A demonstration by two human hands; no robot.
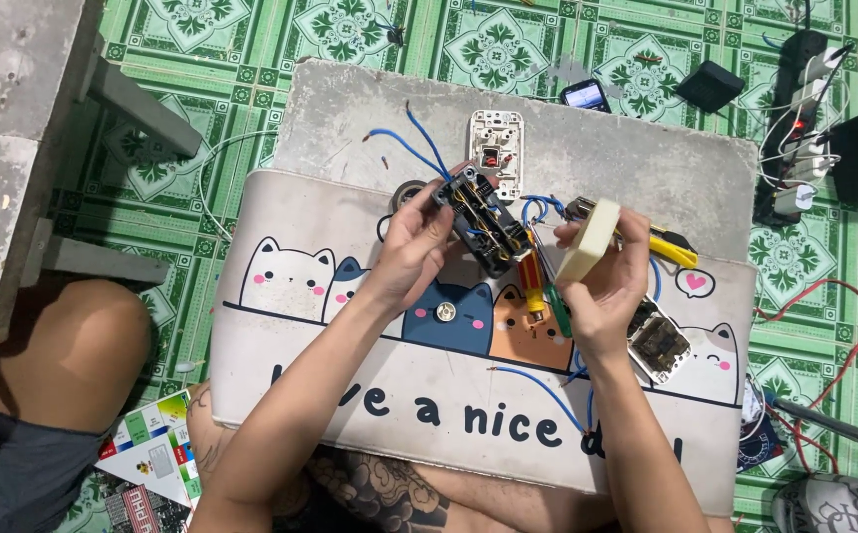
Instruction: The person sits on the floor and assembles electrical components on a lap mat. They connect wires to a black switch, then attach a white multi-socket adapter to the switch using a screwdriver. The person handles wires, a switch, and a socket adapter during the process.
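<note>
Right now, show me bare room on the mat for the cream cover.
Free: the mat's lower left below the white cat, beside the left forearm. Crowded: the centre and right, with wired black module, white socket, blue wires.

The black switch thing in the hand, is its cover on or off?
Off. The black switch block shows bare wires, and the right hand holds the cream cover apart.

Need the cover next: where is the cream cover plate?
In the head view, the right hand holds the cream cover plate right of centre, beside the black switch block.
</note>
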